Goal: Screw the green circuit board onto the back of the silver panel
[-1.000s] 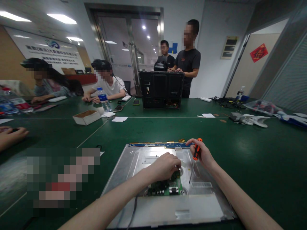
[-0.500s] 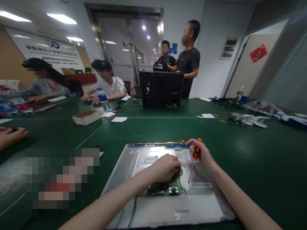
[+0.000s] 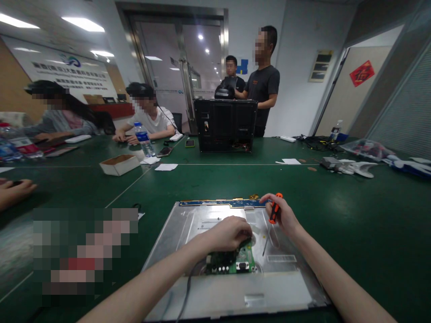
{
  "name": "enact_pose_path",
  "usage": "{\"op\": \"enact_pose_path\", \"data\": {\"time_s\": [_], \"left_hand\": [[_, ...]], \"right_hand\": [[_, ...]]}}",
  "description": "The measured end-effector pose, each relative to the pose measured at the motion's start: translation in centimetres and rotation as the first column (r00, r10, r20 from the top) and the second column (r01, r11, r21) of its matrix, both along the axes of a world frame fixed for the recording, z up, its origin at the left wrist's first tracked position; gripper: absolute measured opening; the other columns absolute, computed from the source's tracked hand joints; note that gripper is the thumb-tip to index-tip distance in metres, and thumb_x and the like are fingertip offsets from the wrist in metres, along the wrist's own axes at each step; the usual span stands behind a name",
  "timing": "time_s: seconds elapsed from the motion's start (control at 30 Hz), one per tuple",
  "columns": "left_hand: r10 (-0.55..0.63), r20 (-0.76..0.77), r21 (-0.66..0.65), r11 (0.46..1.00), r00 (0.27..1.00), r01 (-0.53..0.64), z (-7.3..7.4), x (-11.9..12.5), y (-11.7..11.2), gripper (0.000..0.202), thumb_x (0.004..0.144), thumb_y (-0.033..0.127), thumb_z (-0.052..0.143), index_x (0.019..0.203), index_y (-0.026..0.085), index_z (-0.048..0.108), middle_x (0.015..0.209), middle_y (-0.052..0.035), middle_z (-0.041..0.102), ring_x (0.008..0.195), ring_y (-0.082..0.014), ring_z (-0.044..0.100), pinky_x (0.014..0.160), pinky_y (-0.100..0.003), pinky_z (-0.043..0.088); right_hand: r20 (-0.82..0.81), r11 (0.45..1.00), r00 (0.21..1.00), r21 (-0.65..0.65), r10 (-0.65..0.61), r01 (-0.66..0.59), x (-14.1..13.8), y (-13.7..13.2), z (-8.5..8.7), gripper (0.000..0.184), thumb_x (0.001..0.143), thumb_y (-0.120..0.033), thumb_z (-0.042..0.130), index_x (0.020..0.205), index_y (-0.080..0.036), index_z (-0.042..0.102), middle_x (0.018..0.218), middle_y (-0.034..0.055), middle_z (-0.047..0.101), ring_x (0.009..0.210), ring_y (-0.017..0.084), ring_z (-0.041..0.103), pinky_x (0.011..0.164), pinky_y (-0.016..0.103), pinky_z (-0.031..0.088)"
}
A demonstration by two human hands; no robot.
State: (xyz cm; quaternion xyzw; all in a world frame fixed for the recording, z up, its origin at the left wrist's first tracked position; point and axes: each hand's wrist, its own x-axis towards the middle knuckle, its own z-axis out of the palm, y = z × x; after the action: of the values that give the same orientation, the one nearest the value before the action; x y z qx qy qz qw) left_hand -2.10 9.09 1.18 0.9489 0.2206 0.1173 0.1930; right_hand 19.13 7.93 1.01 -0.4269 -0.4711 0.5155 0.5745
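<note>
My left hand (image 3: 232,233) is closed over the upper right corner of a green circuit board (image 3: 248,258), its fingertips curled under so what they pinch is hidden. The board sits on the metal back of a flat display panel (image 3: 289,285) lying on the table. My right hand (image 3: 284,211) grips an orange and black screwdriver (image 3: 275,208), whose thin shaft slants down over the panel. A blue circuit strip (image 3: 208,203) runs along the panel's far edge, close to my right fingertips. From the board's left side a dark cable (image 3: 187,287) trails toward me.
Ahead on the green table (image 3: 336,215) stands a black casing (image 3: 225,128). An open white box (image 3: 119,165) and a water bottle (image 3: 144,140) are left of it; grey-white parts (image 3: 348,167) lie right. A co-worker's hand (image 3: 16,190) rests at far left. Other people sit and stand beyond.
The view has shifted slightly. My left hand has lifted or drawn back a little, baring more of the circuit board's lower left. My right hand keeps hold of the screwdriver in nearly the same place.
</note>
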Motion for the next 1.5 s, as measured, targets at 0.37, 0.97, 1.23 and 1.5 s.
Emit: {"op": "enact_pose_path", "data": {"time_s": [0.37, 0.97, 1.23, 1.5], "left_hand": [[0.036, 0.037, -0.047, 0.998, 0.999, -0.035, -0.49, 0.13, -0.02, 0.016, 0.082, 0.002, 0.065, 0.087, 0.015, 0.074, 0.083, -0.0049, 0.072, 0.075, -0.0171, 0.065, 0.069, -0.022, 0.044], [0.104, 0.001, 0.097, 0.99, 0.995, -0.104, -0.25, 0.06, -0.19, 0.014, 0.086, 0.006, 0.054, 0.086, 0.016, 0.063, 0.079, -0.0042, 0.069, 0.073, -0.0189, 0.062, 0.07, -0.027, 0.042], [0.078, -0.002, 0.097, 0.992, 0.997, -0.077, -0.31, 0.14, -0.26, 0.013, 0.087, 0.006, 0.056, 0.085, 0.016, 0.063, 0.082, -0.0048, 0.069, 0.075, -0.0195, 0.062, 0.068, -0.027, 0.041], [0.044, 0.031, 0.001, 0.999, 0.999, -0.044, -0.88, 0.24, 0.12, 0.013, 0.087, 0.006, 0.062, 0.084, 0.017, 0.07, 0.083, -0.0039, 0.071, 0.079, -0.0178, 0.064, 0.073, -0.025, 0.045]], "right_hand": [[0.011, 1.0, 1.0, 0.0, 0.005, -0.005, 0.01, 0.0, -0.03, 0.043, 0.077, -0.06, 0.058, 0.075, -0.018, 0.067, 0.04, -0.0077, 0.037, 0.034, 0.007, 0.032, 0.037, 0.022, 0.021], [0.006, 1.0, 1.0, 0.006, -0.003, 0.003, -0.11, -0.11, 0.26, 0.046, 0.076, -0.064, 0.059, 0.074, -0.019, 0.066, 0.04, -0.0077, 0.038, 0.034, 0.008, 0.032, 0.036, 0.022, 0.021], [0.017, 1.0, 1.0, 0.005, 0.009, -0.009, -0.15, -0.22, 0.31, 0.046, 0.076, -0.064, 0.06, 0.074, -0.018, 0.067, 0.04, -0.0073, 0.038, 0.035, 0.008, 0.031, 0.036, 0.023, 0.02], [0.01, 1.0, 1.0, -0.009, 0.005, -0.005, -0.15, -0.21, 0.01, 0.045, 0.076, -0.063, 0.06, 0.073, -0.019, 0.065, 0.042, -0.008, 0.037, 0.035, 0.008, 0.031, 0.036, 0.022, 0.022]]}}
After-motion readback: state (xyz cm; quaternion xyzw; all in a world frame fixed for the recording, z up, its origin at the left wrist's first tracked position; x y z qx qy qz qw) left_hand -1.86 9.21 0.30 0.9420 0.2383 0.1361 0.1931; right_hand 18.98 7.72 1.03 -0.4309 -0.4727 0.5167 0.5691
